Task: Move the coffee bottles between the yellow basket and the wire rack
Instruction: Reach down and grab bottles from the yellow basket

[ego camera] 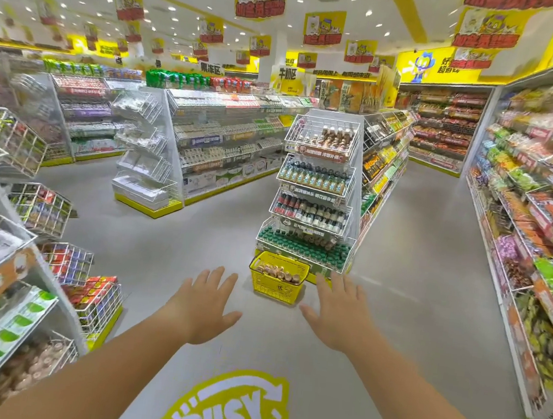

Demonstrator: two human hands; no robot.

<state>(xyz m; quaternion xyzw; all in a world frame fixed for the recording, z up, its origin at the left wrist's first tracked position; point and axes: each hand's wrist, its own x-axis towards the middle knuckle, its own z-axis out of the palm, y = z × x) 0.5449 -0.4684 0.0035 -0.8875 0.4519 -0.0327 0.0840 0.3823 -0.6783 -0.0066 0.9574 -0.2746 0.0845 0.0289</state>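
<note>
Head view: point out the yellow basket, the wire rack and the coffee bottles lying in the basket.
yellow basket (276, 290), head view, front mesh wall.
wire rack (321, 153), head view, label strip on the top tier's front.
coffee bottles (278, 273), head view, tops of the bottles inside the basket.

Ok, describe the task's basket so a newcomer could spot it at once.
Find the tall white wire rack at the end of the middle shelving run. On the floor at its foot stands the yellow basket, holding brown bottles; unlike the white wire bins around, it is yellow plastic.
</note>
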